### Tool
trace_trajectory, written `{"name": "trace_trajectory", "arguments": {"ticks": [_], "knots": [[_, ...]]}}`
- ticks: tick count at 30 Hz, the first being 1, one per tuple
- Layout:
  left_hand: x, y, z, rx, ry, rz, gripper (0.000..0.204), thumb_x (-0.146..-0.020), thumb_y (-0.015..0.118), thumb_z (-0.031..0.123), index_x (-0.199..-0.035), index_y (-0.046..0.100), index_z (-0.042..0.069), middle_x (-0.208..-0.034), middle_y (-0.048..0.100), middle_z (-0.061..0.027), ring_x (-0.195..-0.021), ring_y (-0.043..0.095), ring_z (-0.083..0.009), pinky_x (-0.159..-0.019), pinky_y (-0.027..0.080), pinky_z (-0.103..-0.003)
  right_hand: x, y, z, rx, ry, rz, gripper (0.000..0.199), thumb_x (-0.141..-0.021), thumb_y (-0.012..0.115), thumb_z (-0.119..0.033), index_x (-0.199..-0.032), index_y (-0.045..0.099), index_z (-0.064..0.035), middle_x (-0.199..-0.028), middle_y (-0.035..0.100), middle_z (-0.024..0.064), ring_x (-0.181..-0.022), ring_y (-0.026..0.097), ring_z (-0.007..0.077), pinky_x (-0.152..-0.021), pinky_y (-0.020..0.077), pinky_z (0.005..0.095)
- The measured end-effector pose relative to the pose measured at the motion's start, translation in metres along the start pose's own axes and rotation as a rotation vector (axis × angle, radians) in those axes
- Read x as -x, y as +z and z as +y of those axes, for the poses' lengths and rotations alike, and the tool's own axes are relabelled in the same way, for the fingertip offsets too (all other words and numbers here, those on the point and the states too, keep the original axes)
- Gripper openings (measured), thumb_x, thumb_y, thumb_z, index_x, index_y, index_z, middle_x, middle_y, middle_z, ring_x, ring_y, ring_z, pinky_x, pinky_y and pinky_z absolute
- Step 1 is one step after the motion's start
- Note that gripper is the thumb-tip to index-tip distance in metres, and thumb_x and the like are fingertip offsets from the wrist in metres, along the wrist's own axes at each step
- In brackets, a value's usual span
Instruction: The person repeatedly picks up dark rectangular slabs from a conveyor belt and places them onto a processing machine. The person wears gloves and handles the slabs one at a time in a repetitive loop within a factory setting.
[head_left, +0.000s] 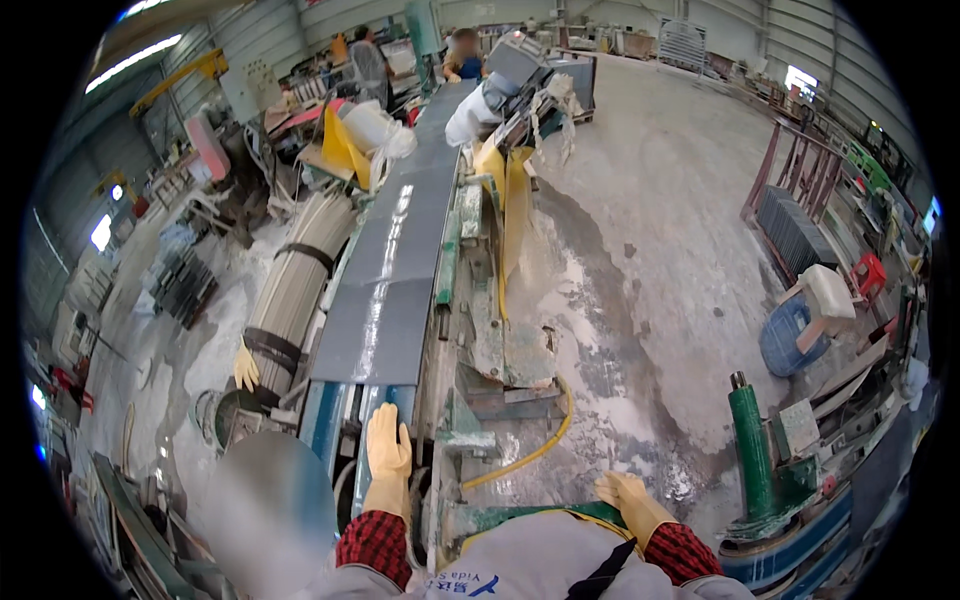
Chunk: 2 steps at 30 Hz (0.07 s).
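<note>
Dark grey slabs (378, 330) lie end to end along a conveyor line that runs away from me. Just short of the nearest slab edge, over the blue conveyor belts (322, 412), is my left hand (388, 448) in a pale yellow rubber glove. Its fingers are stretched out and hold nothing; whether the palm touches a belt I cannot tell. My right hand (632, 497), gloved alike, hangs low at my right side near a green metal frame (500, 518). Its fingers are loosely extended with nothing in them.
At left, another person's gloved hand (246, 367) is beside a ribbed beige cylinder (290, 290); a blurred shape (272, 500) covers the lower left. A yellow hose (530, 458) curves right of the conveyor. A person (465, 58) is at its far end. A green post (748, 440) stands right.
</note>
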<state>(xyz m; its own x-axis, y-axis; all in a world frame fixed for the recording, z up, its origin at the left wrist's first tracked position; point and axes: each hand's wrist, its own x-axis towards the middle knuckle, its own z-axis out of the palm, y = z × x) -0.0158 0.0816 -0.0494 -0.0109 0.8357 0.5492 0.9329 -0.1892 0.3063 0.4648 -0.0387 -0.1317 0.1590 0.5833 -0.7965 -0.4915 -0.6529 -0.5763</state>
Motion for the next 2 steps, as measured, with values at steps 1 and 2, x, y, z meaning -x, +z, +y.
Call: {"name": "trace_trajectory", "arguments": {"ticks": [1,2], "knots": [[-0.0010,0.0044,-0.0053,0.060,0.044,0.042,0.042,-0.089,0.061,0.011,-0.130,0.055,0.002,-0.133,0.055,-0.0210,-0.124,0.051,-0.0390,-0.107,0.037,-0.047,0.0029,-0.0004,0.0002,-0.006,-0.003,0.012,0.032,-0.090,0.064,-0.018,-0.116,0.056,-0.0019,-0.102,0.070,0.0207,-0.082,0.070,0.0316,-0.069,0.0608,0.0365],[0.0003,0.0095,-0.0123,0.215,-0.121,0.006,0.044,-0.088,0.063,0.013,-0.130,0.055,0.002,-0.132,0.055,-0.0219,-0.124,0.051,-0.0403,-0.108,0.036,-0.048,0.0057,0.0043,-0.0036,-0.002,-0.007,0.012,0.033,-0.089,0.065,-0.019,-0.117,0.056,-0.0021,-0.102,0.070,0.0206,-0.081,0.070,0.0318,-0.068,0.0608,0.0359]]}}
